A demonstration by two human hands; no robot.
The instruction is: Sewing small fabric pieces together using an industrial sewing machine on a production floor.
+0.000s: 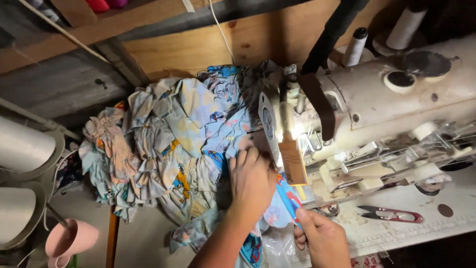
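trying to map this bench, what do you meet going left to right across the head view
white thread cones → pink cup → heap of printed fabric → left hand flat on the fabric → right hand pinching its edge → red thread snips

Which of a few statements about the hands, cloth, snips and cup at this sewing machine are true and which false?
1. The left hand lies flat on the printed cloth. True.
2. The right hand holds the snips. False: it pinches the cloth's edge; the snips lie alone on the machine bed.
3. A pink cup sits at lower left. True.
4. The cloth is piled to the right of the sewing machine. False: it is heaped to the left of the machine.
5. Thread spools stand behind the machine. True.
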